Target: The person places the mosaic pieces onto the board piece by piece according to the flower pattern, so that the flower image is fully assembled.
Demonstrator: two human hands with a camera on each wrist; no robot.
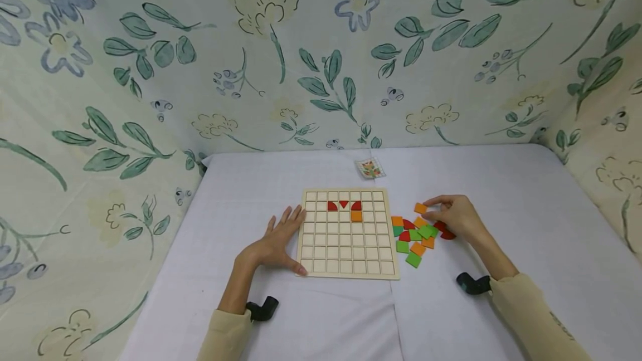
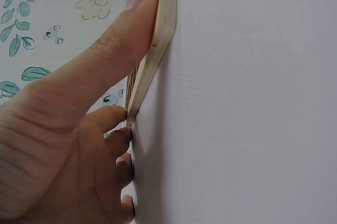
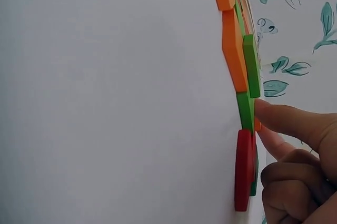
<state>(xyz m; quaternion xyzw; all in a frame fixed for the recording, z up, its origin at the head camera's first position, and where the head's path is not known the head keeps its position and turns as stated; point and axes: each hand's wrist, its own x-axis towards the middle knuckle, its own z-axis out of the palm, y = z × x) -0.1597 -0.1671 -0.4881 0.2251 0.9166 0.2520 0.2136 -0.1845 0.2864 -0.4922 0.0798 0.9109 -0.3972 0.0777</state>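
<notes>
Fingers [image 1: 295, 220] spread, your left hand [image 1: 277, 244] touches a pale wooden gridded board [image 1: 346, 239]; your right hand [image 1: 456, 216] pinches an orange square tile [image 1: 420, 208] beside multicoloured flat pieces [image 1: 415, 235].

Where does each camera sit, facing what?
Head: worn on head, looking forward and down at the grid board; left grip, right grip and forearms show.
Left wrist: worn there, looking low along the board's edge; thumb and fingers show.
Right wrist: worn there, looking low across loose tiles; fingers show.
Head and right wrist share the tiles.
</notes>
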